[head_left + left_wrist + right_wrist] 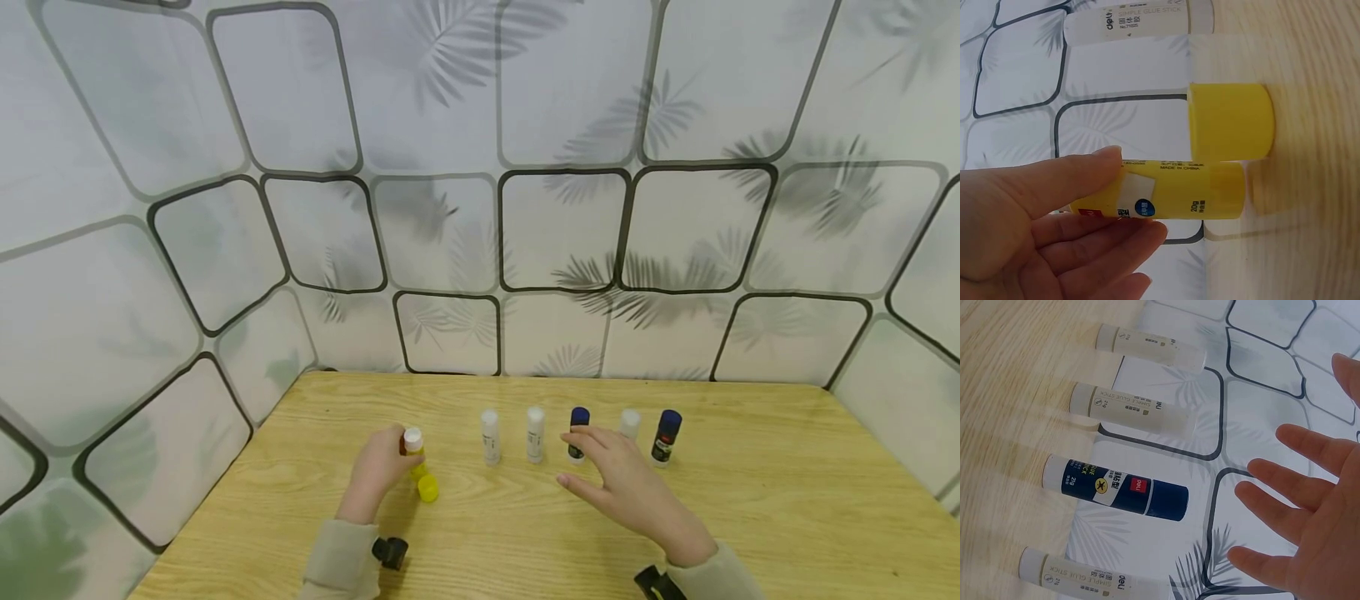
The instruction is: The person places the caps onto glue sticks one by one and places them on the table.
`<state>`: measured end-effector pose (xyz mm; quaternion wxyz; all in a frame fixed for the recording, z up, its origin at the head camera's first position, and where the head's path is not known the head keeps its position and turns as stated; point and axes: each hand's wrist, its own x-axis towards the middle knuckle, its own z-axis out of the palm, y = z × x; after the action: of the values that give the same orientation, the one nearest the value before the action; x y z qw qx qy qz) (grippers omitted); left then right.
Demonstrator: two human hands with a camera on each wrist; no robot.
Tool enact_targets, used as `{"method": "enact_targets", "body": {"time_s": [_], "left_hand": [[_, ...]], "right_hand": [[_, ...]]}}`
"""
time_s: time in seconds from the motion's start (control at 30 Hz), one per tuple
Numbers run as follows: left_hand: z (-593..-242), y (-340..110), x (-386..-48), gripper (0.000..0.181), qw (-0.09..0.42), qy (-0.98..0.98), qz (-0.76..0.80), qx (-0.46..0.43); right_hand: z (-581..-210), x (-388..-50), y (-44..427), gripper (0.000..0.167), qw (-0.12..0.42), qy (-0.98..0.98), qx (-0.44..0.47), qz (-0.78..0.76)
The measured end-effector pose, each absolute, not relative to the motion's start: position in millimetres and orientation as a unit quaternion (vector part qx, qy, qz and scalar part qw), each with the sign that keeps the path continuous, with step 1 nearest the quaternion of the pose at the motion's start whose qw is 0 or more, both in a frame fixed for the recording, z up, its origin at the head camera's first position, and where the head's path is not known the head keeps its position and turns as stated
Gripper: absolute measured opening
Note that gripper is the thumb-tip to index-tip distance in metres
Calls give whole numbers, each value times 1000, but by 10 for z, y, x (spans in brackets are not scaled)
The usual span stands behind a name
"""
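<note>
My left hand [378, 462] pinches an upright yellow glue stick [417, 458] between thumb and fingers, and its white top shows uncovered. In the left wrist view, the thumb lies across the yellow glue stick [1175, 190], with the fingers on its other side. Right beside it, a yellow cap [428, 488] stands on the table. My right hand [630, 483] hovers in front of a blue glue stick [577, 421], fingers spread. The right wrist view shows a gap between those fingers and the blue glue stick [1116, 487].
Two white glue sticks [491, 437] [535, 435] stand mid-table on the wooden table [495, 542]. Behind my right hand is another white glue stick [630, 422], partly hidden, and a second blue glue stick [666, 437] stands to its right. A patterned cloth [442, 333] rises behind the table.
</note>
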<state>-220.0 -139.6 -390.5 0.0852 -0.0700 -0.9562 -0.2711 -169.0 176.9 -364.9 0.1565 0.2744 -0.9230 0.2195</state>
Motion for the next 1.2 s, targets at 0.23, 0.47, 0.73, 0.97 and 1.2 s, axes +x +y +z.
{"method": "enact_targets", "body": {"time_s": [0.23,0.47,0.73,0.97,1.2], "left_hand": [[-3808,-1363,-2167,21,106,-948,-297,-43],[-3697,-1328,-2119,19,149,-932,-327,-35],[-3567,-1286,-2042,20,173,-924,-340,-34],[-3455,-1263,-1969,22,189,-926,-326,-36],[-3405,-1247,-1918,24,198,-932,-300,-36]], "right_hand": [[-3648,-1687,1753,45,157,-923,274,222],[-3653,-1681,1722,45,152,-921,278,227],[-3648,-1700,1558,42,137,-906,311,252],[-3658,-1794,1224,36,100,-897,329,278],[-3705,-1863,869,35,86,-888,376,249]]}}
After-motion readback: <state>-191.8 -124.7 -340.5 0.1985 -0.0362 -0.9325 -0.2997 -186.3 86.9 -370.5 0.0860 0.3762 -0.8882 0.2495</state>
